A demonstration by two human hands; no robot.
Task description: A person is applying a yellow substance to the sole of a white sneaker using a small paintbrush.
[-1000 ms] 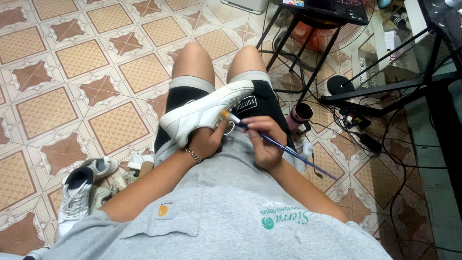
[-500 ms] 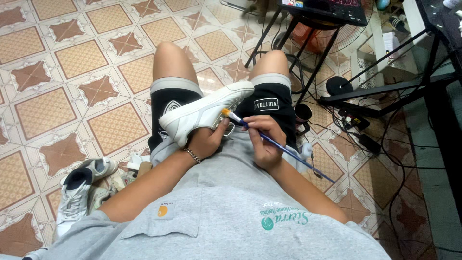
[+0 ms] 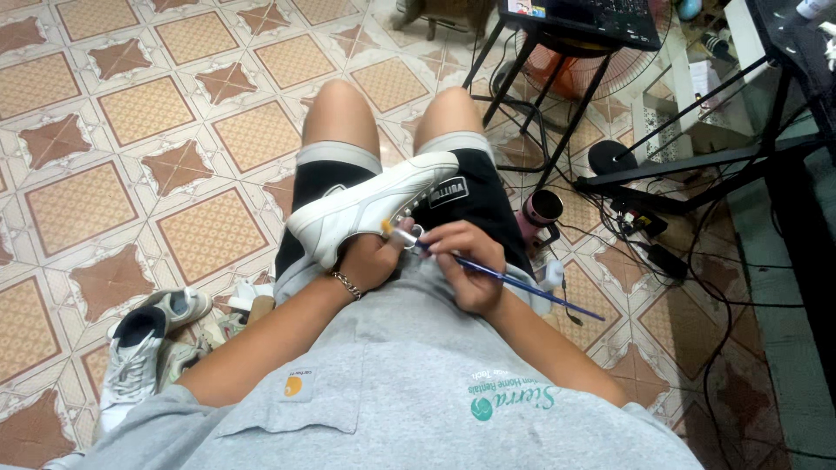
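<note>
While the left hand point(image 3: 370, 261) grips a white sneaker point(image 3: 370, 207) on the lap, the right hand point(image 3: 466, 261) pinches a blue paintbrush point(image 3: 505, 278), bristles at the shoe.

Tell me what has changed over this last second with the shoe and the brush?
Very little. The view has shifted, so the knees sit lower in the picture. The left hand still holds the white sneaker on the lap, and the right hand keeps its grip on the blue-handled paintbrush, tip at the shoe's side. Nothing was picked up or let go; the shoes on the floor lie as before.
</note>
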